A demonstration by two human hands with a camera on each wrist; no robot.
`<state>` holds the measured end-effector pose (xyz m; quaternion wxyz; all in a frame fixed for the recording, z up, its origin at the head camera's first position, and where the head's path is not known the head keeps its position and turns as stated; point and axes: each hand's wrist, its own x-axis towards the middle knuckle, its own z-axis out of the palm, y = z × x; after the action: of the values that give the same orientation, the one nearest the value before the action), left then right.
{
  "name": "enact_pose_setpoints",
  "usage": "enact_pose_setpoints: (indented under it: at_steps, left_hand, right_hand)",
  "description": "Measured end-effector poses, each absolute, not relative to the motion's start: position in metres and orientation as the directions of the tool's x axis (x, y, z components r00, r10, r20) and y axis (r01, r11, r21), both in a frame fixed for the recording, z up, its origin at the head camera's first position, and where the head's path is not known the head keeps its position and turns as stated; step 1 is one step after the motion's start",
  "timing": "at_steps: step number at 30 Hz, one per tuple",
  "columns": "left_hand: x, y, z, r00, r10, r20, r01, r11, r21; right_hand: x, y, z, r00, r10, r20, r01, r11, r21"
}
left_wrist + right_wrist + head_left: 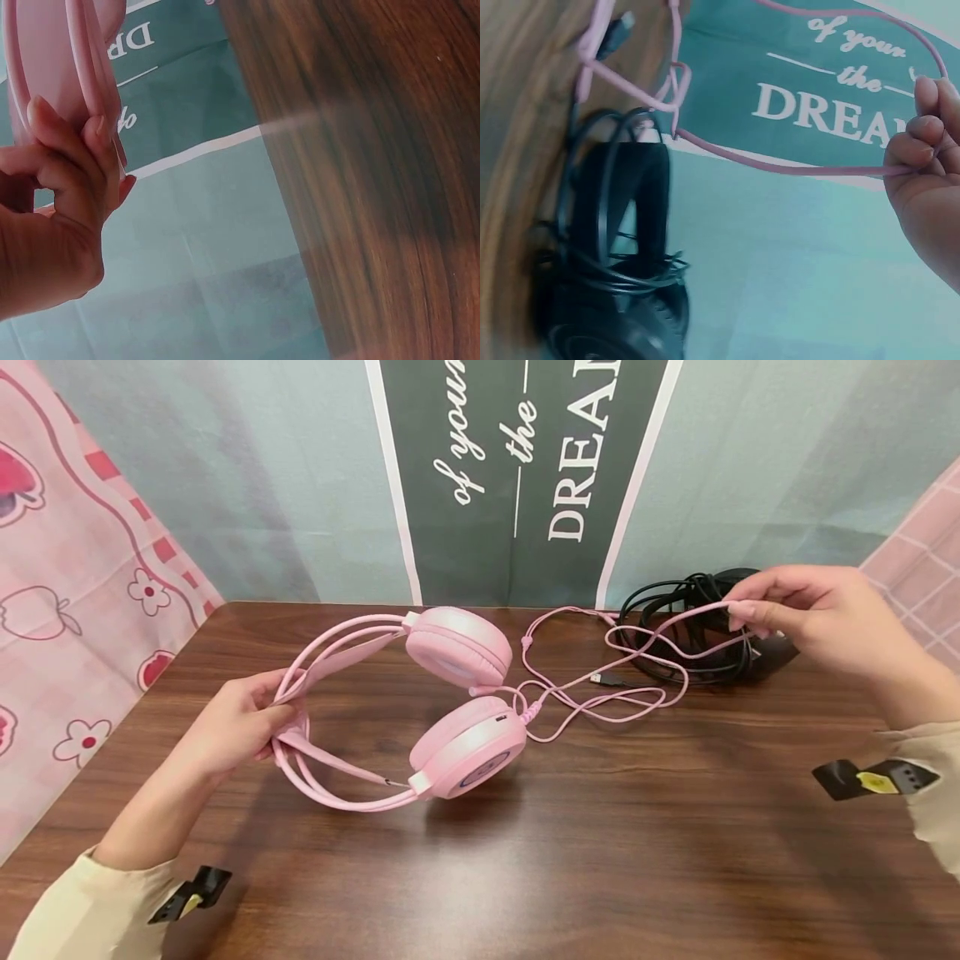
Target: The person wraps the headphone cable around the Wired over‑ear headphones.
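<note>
My left hand (243,722) grips the headband of a pink headset (471,752) and holds it on its side above the table, ear cups pointing right. In the left wrist view, the left hand's fingers (64,142) wrap the pink headband (52,56). From the lower ear cup runs a pink cable (637,652), looped loosely to the right. My right hand (832,614) pinches this cable between thumb and fingers at the upper right. The right wrist view shows the pink cable (780,168) bending through the right hand (930,150).
Behind the right hand, a black headset (765,652) with its cable coiled round it lies at the table's back right. A USB plug (603,679) rests near the pink loops. A grey-green cloth (300,485) hangs behind the brown wooden table (637,843), with pink patterned cloth (82,610) at left.
</note>
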<state>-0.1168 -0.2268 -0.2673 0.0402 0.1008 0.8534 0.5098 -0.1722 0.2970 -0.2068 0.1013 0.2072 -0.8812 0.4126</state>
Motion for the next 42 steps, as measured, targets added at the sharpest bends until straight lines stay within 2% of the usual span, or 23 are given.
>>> enact_pose_setpoints:
  at_steps: [2, 4, 8, 11, 14, 19, 24, 29, 35, 39, 42]
  left_hand:
    - [-0.117, -0.226, -0.267, -0.976, 0.216, 0.036, 0.135, 0.462, 0.876]
    - [-0.116, -0.227, -0.267, -0.976, 0.213, 0.038, 0.135, 0.465, 0.875]
    - [-0.115, -0.231, -0.265, -0.979, 0.201, 0.039, 0.135, 0.491, 0.861]
    - [-0.115, -0.234, -0.263, -0.981, 0.19, 0.045, 0.138, 0.513, 0.847]
    - [-0.115, -0.237, -0.261, -0.982, 0.181, 0.048, 0.136, 0.516, 0.845]
    - [-0.115, -0.238, -0.261, -0.984, 0.174, 0.045, 0.128, 0.5, 0.857]
    - [-0.114, -0.237, -0.264, -0.981, 0.188, 0.04, 0.127, 0.474, 0.871]
    - [-0.113, -0.235, -0.263, -0.98, 0.198, 0.026, 0.121, 0.481, 0.869]
    - [-0.11, -0.235, -0.265, -0.978, 0.208, 0.023, 0.124, 0.487, 0.864]
    - [-0.11, -0.236, -0.267, -0.975, 0.217, 0.035, 0.134, 0.458, 0.879]
    - [-0.11, -0.237, -0.268, -0.976, 0.213, 0.035, 0.132, 0.458, 0.879]
  right_hand:
    - [-0.173, 0.295, -0.203, -0.895, -0.306, 0.324, -0.445, 0.607, -0.658]
    - [-0.175, 0.295, -0.203, -0.892, -0.346, 0.289, -0.451, 0.684, -0.574]
    - [-0.18, 0.297, -0.212, -0.858, -0.47, 0.208, -0.514, 0.797, -0.318]
    - [-0.182, 0.298, -0.224, -0.8, -0.578, 0.161, -0.599, 0.786, -0.157]
    - [-0.184, 0.296, -0.238, -0.735, -0.667, 0.122, -0.678, 0.73, -0.086]
    - [-0.185, 0.293, -0.258, -0.662, -0.748, 0.042, -0.748, 0.655, -0.109]
    - [-0.185, 0.292, -0.27, -0.65, -0.754, -0.097, -0.741, 0.657, -0.137]
    - [-0.184, 0.292, -0.278, -0.646, -0.752, -0.135, -0.741, 0.659, -0.127]
    - [-0.182, 0.293, -0.279, -0.684, -0.724, -0.088, -0.71, 0.689, -0.148]
    - [-0.18, 0.295, -0.271, -0.717, -0.697, 0.011, -0.684, 0.701, -0.201]
    - [-0.179, 0.294, -0.261, -0.731, -0.673, 0.117, -0.681, 0.705, -0.199]
